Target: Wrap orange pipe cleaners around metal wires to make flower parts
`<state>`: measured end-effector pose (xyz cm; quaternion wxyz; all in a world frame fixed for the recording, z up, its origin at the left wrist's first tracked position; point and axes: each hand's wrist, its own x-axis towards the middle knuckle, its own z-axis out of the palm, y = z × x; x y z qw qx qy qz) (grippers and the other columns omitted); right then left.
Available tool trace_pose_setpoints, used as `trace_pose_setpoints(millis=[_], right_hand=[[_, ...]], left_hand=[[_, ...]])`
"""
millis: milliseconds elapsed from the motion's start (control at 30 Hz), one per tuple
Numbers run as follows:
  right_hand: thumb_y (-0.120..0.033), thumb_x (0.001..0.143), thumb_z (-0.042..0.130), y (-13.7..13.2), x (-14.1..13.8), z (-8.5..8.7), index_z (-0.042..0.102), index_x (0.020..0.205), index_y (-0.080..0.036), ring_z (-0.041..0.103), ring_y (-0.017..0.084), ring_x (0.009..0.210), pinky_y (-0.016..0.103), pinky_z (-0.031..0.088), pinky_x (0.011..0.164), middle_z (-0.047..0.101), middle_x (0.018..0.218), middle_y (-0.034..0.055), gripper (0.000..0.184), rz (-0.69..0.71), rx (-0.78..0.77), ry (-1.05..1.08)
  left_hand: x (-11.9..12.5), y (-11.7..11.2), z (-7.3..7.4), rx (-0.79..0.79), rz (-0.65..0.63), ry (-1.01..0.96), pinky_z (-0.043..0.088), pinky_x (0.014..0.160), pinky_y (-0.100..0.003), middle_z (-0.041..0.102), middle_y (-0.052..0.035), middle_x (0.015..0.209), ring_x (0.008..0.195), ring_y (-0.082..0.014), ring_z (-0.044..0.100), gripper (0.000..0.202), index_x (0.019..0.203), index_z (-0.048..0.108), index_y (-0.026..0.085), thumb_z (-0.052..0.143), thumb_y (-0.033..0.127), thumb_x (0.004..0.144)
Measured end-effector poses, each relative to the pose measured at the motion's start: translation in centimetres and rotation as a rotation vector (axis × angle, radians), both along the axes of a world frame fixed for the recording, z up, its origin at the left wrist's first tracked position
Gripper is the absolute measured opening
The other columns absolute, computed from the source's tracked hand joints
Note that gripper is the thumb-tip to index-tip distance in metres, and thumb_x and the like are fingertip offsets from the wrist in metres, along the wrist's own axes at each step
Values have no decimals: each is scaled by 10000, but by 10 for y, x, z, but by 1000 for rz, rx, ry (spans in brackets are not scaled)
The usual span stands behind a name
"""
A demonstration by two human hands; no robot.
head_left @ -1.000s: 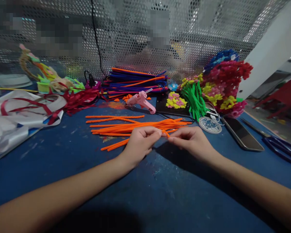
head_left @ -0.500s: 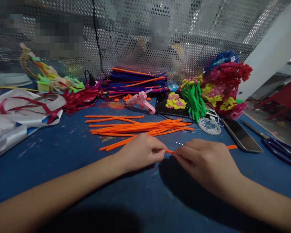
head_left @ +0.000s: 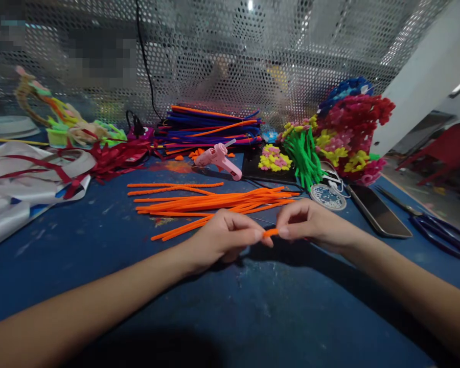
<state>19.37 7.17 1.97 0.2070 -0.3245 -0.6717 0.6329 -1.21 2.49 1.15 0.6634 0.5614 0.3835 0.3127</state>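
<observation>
An orange pipe cleaner (head_left: 270, 233) shows as a short stretch between my two hands, the rest of it hidden by the fingers. My left hand (head_left: 230, 236) pinches one side of it between thumb and fingers. On the other side, my right hand (head_left: 310, 225) grips it in a pinch, fingertips close to those of the left. Just beyond the hands lies a loose bundle of orange pipe cleaners (head_left: 199, 201) on the blue table (head_left: 253, 312). Two more twisted-looking orange lengths (head_left: 168, 186) rest at the far side of that bundle.
Behind the bundle sits a pink glue gun (head_left: 219, 160). Farther back are blue and orange pipe cleaners (head_left: 210, 125). Green stems (head_left: 304, 156) and colourful flowers (head_left: 358, 122) stand right, near a phone (head_left: 379, 210) and scissors (head_left: 440, 231). Ribbons (head_left: 34, 171) lie left.
My right hand has turned, bringing its thumb into view, and stays pinched on the pipe cleaner. The orange end that stuck out at its right no longer shows. The view has shifted slightly.
</observation>
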Motion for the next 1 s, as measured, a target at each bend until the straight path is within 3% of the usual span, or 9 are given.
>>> trace_pose_setpoints(millis=[133, 267, 367, 467, 600, 700, 833, 933, 1000], right_hand=[[-347, 743, 648, -11, -11, -13, 640, 698, -147, 476, 73, 494, 189, 342, 450, 590, 594, -12, 205, -241, 305, 23], [-192, 854, 493, -31, -17, -20, 634, 801, -131, 480, 98, 553, 224, 338, 520, 581, 638, 17, 163, -200, 1059, -246], [-124, 857, 453, -46, -17, -20, 621, 739, -133, 428, 110, 517, 259, 262, 494, 528, 572, 12, 205, -132, 1541, -448], [-139, 834, 486, -55, -14, -9, 595, 655, -163, 406, 118, 499, 283, 216, 489, 496, 530, -4, 211, -117, 1685, -557], [-167, 804, 498, -55, -7, 15, 577, 587, -172, 406, 100, 475, 274, 221, 485, 487, 508, -17, 231, -98, 1422, -613], [-159, 767, 526, -44, 0, 30, 614, 622, -175, 408, 75, 465, 235, 241, 467, 513, 520, -34, 170, 104, 1002, -669], [-232, 822, 520, -14, 13, 31, 674, 765, -151, 477, 73, 544, 188, 326, 502, 598, 638, -12, 184, 385, 511, -563], [-328, 814, 568, 4, 19, 18, 686, 837, -116, 503, 84, 602, 187, 380, 557, 610, 687, 12, 244, 535, 260, -354], [-350, 811, 575, 7, 17, 9, 683, 831, -107, 492, 84, 600, 190, 381, 558, 596, 678, 11, 267, 505, 215, -256]], left_hand=[[6, 0, -2, -124, 243, -140, 92, 334, -151, 198, 116, 421, 349, -16, 99, 238, 786, 641, 129, 595, 356, 729], [9, 0, -2, -38, 370, -16, 101, 341, -169, 217, 108, 432, 350, -28, 120, 246, 820, 633, 127, 554, 351, 756], [7, 0, -3, 268, 377, 254, 204, 378, -188, 365, 66, 444, 368, -50, 277, 212, 735, 648, 133, 517, 293, 781], [1, -1, -4, 720, 244, 535, 323, 498, -196, 559, 15, 572, 516, -88, 476, 207, 729, 668, 150, 484, 205, 809], [-5, -2, -9, 1202, -68, 781, 336, 524, -213, 596, -14, 615, 558, -114, 528, 210, 819, 665, 153, 460, 198, 837], [-6, -2, -10, 1284, -251, 754, 323, 493, -218, 588, -11, 585, 518, -110, 512, 206, 820, 673, 156, 469, 182, 828], [1, -6, -6, 930, -351, 458, 337, 494, -174, 594, -8, 576, 517, -81, 493, 223, 812, 703, 125, 487, 90, 770], [6, -11, -3, 529, -242, 313, 289, 433, -169, 513, 18, 505, 444, -57, 384, 214, 796, 719, 112, 512, 137, 751], [8, -13, -2, 304, -115, 204, 240, 392, -171, 441, 37, 462, 409, -50, 320, 220, 790, 717, 112, 531, 224, 756]])
